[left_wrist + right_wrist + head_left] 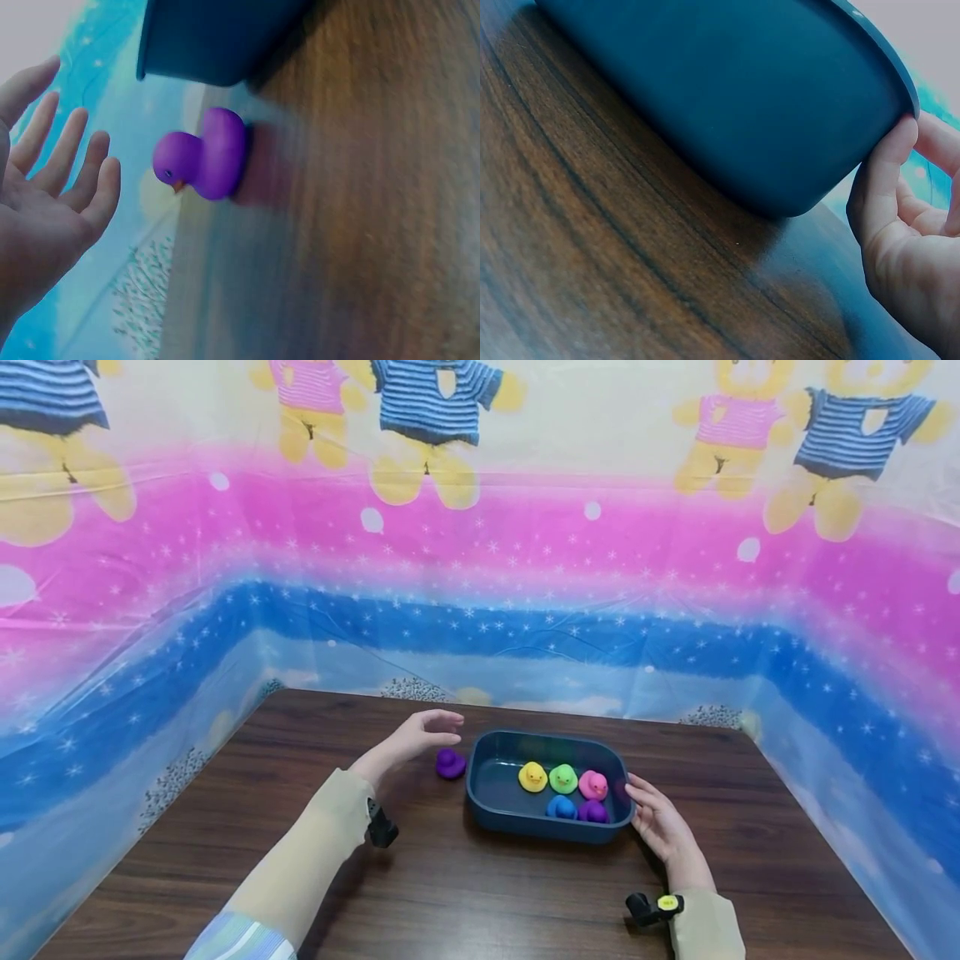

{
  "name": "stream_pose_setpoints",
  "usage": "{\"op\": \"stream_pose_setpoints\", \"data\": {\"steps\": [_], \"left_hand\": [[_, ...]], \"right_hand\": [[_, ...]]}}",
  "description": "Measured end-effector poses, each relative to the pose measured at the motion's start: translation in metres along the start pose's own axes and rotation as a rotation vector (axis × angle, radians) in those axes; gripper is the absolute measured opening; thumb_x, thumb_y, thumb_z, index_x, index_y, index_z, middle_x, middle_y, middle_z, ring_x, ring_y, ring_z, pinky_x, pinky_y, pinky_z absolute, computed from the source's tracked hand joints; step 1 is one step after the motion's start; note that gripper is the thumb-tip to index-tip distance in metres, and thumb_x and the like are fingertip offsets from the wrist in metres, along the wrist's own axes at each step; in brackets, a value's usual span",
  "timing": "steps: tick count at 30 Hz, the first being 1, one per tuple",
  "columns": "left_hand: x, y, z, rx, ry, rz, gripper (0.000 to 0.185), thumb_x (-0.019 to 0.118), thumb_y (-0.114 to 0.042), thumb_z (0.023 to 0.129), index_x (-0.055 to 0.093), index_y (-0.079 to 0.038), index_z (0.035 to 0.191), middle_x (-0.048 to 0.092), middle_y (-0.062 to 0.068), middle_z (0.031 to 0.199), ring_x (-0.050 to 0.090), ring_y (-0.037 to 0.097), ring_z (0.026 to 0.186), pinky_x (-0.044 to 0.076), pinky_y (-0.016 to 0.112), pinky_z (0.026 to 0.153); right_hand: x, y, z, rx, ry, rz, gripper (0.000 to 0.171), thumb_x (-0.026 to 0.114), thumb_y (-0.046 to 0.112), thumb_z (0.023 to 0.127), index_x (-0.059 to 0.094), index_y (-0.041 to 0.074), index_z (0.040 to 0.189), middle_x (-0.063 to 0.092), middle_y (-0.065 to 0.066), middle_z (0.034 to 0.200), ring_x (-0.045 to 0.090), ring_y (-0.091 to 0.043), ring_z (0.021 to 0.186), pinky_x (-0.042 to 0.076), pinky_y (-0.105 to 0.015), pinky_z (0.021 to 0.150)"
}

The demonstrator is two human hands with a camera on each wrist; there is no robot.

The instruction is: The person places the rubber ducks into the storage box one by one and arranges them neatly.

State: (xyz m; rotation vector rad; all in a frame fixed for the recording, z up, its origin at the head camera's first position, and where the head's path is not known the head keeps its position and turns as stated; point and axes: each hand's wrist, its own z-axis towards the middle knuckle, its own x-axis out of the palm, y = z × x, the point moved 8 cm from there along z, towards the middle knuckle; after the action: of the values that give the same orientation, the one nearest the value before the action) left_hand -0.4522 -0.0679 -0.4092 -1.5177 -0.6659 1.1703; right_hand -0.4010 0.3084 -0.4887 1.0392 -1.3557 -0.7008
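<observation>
My left hand (420, 735) hovers beside and above a purple rubber duck (450, 764), fingers spread apart, touching nothing. In the left wrist view that duck (214, 155) sits upright on the table, a gap between it and the hand (56, 187). The dark blue-grey plastic basin (517, 821) stands just right of it. My right hand (663, 827) holds the basin's right end at the rim; the right wrist view has its thumb and a finger against the rim corner. Inside the basin are a yellow duck (532, 777), green duck (563, 779), pink duck (593, 785), blue duck (561, 808) and purple duck (594, 812).
The dark brown wooden table (465, 893) runs back to a printed cloth backdrop (480, 560) with bears, which hangs along the back and both sides. A black wrist camera (382, 823) sits on the left wrist, and another camera (643, 910) on the right.
</observation>
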Motion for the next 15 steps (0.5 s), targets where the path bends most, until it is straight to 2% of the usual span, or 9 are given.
{"op": "stream_pose_setpoints", "data": {"steps": [7, 15], "left_hand": [[-0.007, 0.027, -0.002, -0.099, -0.059, -0.078, 0.049, 0.063, -0.020, 0.095, 0.051, -0.004, 0.140, 0.046, 0.020, 0.147, 0.050, 0.034, 0.129, 0.035, 0.053, 0.112], [-0.002, 0.048, -0.001, -0.181, -0.049, -0.065, 0.052, 0.063, -0.018, 0.096, 0.048, 0.002, 0.141, 0.045, 0.021, 0.148, 0.044, 0.036, 0.136, 0.038, 0.050, 0.111]], "right_hand": [[0.002, 0.001, -0.002, -0.003, 0.015, 0.010, 0.027, 0.039, 0.006, 0.105, 0.061, 0.019, 0.111, 0.069, 0.005, 0.097, 0.065, -0.004, 0.082, 0.055, -0.015, 0.072], [0.003, 0.001, -0.001, 0.008, -0.004, 0.019, 0.026, 0.039, 0.005, 0.104, 0.061, 0.019, 0.110, 0.069, 0.005, 0.096, 0.065, -0.003, 0.080, 0.054, -0.015, 0.072]]}}
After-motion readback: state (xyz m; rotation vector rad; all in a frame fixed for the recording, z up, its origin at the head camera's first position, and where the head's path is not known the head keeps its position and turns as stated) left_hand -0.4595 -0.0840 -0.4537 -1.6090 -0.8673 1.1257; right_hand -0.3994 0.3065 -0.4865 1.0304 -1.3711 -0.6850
